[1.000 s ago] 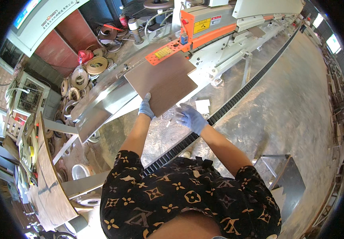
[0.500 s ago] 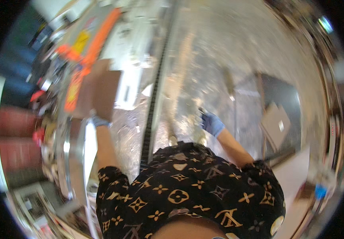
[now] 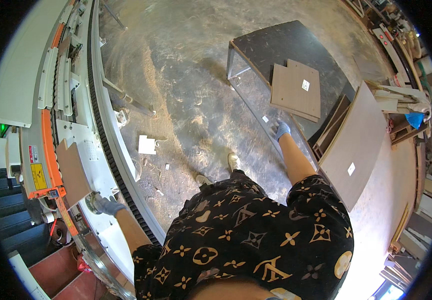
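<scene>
My left hand [image 3: 105, 204], in a blue-grey work glove, is closed on the near end of a brown panel [image 3: 72, 172]. That panel lies on the white bed of a long machine [image 3: 107, 235], alongside its orange guard [image 3: 51, 150]. My right hand [image 3: 282, 131], in the same kind of glove, is held out by the edge of a low black-topped table [image 3: 281, 42]. Its fingers are apart and nothing shows in them. Just beyond it, a stack of brown panels [image 3: 296, 90] with a white label lies on the table.
A larger brown board [image 3: 351, 152] leans beside the table on the right. A black chain track [image 3: 107, 130] runs along the machine. A white piece [image 3: 147, 145] lies on the dusty floor. Wood offcuts [image 3: 401, 100] are piled at the far right.
The view has turned, bringing the table and its panels closer to the middle. My right arm has stretched out toward the table edge. My left hand stays at the panel's near end.
</scene>
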Motion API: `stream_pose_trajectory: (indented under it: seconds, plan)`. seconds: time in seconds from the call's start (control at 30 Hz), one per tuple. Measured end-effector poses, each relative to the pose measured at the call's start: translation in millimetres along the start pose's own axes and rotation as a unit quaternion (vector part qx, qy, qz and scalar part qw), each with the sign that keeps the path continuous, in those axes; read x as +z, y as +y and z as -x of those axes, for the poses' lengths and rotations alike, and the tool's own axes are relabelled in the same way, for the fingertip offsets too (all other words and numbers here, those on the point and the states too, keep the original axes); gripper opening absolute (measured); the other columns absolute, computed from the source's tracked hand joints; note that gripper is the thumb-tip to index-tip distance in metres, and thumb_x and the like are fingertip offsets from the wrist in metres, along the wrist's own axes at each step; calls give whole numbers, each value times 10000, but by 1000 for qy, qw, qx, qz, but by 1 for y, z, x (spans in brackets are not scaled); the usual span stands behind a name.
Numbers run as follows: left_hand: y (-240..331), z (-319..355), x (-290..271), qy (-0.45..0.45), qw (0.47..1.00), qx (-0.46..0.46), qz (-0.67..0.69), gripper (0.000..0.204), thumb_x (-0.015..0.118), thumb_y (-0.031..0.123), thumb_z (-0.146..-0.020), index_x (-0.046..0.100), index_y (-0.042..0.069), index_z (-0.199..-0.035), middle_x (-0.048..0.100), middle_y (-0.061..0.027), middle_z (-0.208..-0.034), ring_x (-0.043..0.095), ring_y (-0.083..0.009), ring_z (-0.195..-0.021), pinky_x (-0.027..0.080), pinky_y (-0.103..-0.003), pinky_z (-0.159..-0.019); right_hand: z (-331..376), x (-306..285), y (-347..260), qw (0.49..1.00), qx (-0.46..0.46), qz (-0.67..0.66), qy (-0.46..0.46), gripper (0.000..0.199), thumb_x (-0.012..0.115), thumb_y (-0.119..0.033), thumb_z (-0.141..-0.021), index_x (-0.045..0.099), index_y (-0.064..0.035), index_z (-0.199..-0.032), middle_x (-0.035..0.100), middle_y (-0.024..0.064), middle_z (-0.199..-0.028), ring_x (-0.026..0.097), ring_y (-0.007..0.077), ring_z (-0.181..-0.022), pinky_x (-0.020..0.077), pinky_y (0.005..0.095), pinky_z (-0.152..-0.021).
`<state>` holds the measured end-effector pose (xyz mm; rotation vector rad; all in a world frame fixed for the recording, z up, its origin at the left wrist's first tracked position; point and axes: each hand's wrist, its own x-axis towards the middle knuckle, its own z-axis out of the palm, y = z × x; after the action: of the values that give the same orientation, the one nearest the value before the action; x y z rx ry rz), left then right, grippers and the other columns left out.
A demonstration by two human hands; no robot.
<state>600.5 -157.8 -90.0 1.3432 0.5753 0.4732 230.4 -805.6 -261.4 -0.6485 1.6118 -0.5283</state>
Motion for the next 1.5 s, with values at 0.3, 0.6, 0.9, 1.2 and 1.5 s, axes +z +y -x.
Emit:
stream_pose_trajectory:
  seconds: [0.3, 0.6, 0.9, 1.2, 1.5]
  plan:
    - [-28, 151, 24, -216, 968, 53, -118, 434, 544, 126, -867, 423, 40, -1275, 458, -97, -1242, 467, -197, -1101, 421, -298, -886, 31, -9, -116, 704, -371, 602, 66, 430, 694, -322, -700, 612, -182, -1098, 571, 99, -1133, 514, 264, -1081, 415, 384, -897]
    - [-108, 249, 78, -408, 893, 32, -187, 392, 530, 124, -872, 438, 2, -1233, 470, -100, -1224, 473, -197, -1074, 393, -306, -917, -7, -1, -100, 543, -546, 635, 61, 299, 607, -236, -715, 566, -141, -996, 522, 129, -1051, 474, 310, -1008, 363, 453, -864]
    - [-158, 428, 199, -751, 611, -151, -197, 419, 627, 214, -810, 487, 112, -1192, 514, -74, -1187, 496, -222, -1074, 414, -394, -893, 83, -24, -71, 563, -593, 574, -40, 529, 746, -395, -563, 582, -127, -988, 539, 106, -1054, 450, 325, -1062, 257, 498, -989]
    - [-104, 464, 214, -669, 553, -401, -292, 442, 663, 263, -819, 519, 134, -1217, 575, -82, -1132, 593, -201, -948, 527, -334, -728, 172, -10, -58, 648, -616, 400, -201, 444, 754, -362, -601, 572, -119, -924, 548, 107, -1034, 482, 305, -993, 362, 446, -889]
    - [15, 261, 100, -627, 719, -268, -138, 370, 630, 291, -798, 630, 26, -1056, 639, -83, -946, 640, -176, -704, 558, -286, -606, 166, 60, -50, 864, -84, 30, -495, 503, 672, -290, -803, 503, -8, -1183, 549, 94, -1156, 533, 229, -1049, 447, 336, -889]
